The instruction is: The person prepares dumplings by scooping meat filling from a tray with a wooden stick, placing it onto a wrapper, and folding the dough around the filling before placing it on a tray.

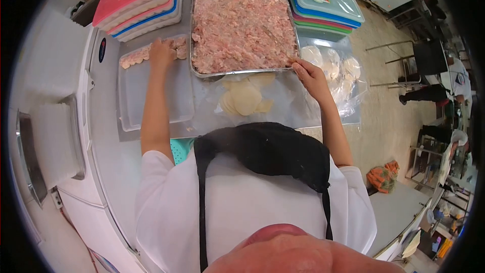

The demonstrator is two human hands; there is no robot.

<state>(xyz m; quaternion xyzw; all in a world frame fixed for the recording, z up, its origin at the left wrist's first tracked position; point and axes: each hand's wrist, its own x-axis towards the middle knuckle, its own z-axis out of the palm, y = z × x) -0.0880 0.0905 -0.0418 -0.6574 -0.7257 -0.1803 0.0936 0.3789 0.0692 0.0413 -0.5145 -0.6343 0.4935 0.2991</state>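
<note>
At the upper left, my left hand is over a row of filled dumplings in a clear shallow container; its fingers point down among them, and what they hold is hidden. My right hand is closed at the near right corner of a metal tray of ground meat, its fingertips pressed together by the rim; a small utensil or anything else in them is too small to name. Between my arms, round dough wrappers lie in a loose pile on clear plastic.
Stacked lidded containers stand at the back left and back right. Bagged wrappers lie right of the tray. A white appliance is at the left. Other people, chairs and tables are at the far right.
</note>
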